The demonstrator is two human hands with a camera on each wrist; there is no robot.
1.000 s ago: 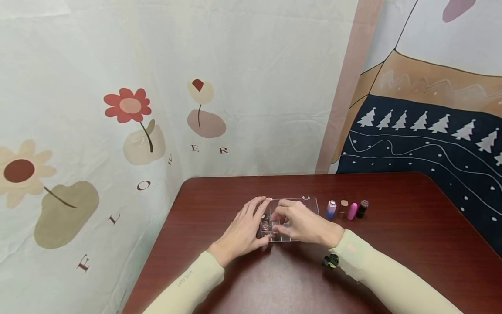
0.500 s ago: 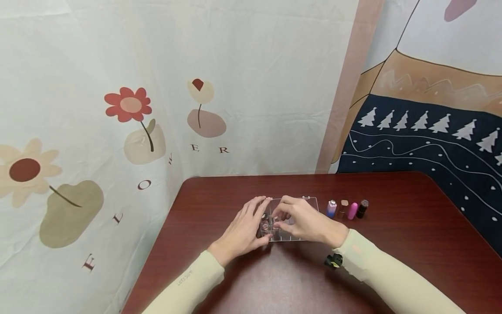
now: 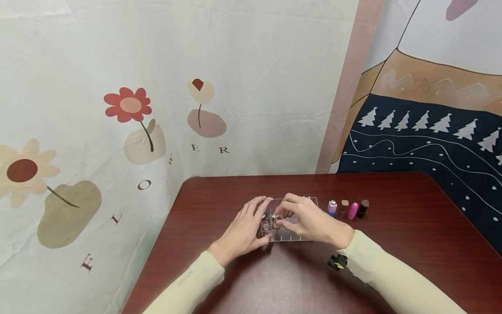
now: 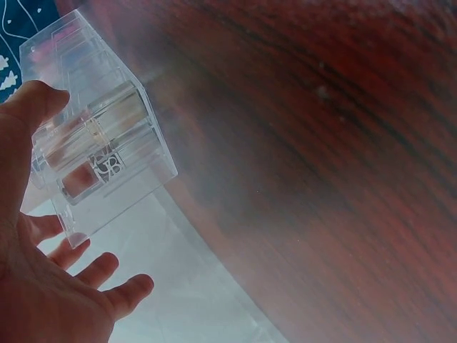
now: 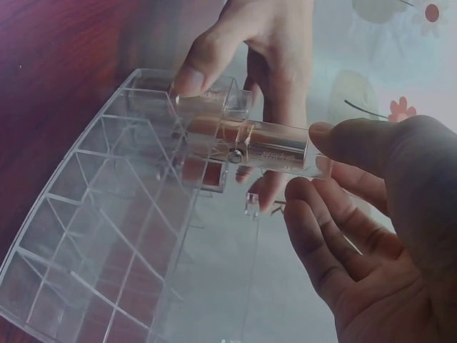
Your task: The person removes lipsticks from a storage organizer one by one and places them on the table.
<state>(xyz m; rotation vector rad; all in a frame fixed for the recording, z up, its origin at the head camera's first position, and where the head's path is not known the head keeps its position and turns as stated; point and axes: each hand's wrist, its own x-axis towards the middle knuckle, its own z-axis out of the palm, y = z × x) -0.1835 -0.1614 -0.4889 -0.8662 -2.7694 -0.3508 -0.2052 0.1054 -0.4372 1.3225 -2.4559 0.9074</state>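
A clear divided lipstick organizer (image 3: 291, 235) stands on the table in the head view. My left hand (image 3: 242, 227) holds its left end, thumb at the near side and fingers at the far side. With thumb and fingertips, my right hand (image 3: 310, 220) pinches the clear end of a lipstick tube (image 5: 275, 146), whose other end is inside a compartment in the right wrist view. Beside it, another lipstick (image 4: 93, 175) with a letter emblem sits in the organizer, seen through the wall in the left wrist view.
Right of the organizer, a purple-blue lipstick (image 3: 331, 208), a brown one (image 3: 343, 209), a bright pink one (image 3: 353, 211) and a black one (image 3: 362, 209) stand in a row on the dark red table (image 3: 219, 192). A printed cloth (image 3: 255, 109) hangs behind.
My right hand has risen slightly and shifted a little to the right, its fingers now at the top of the lipstick. The left hand has stayed on the organizer.
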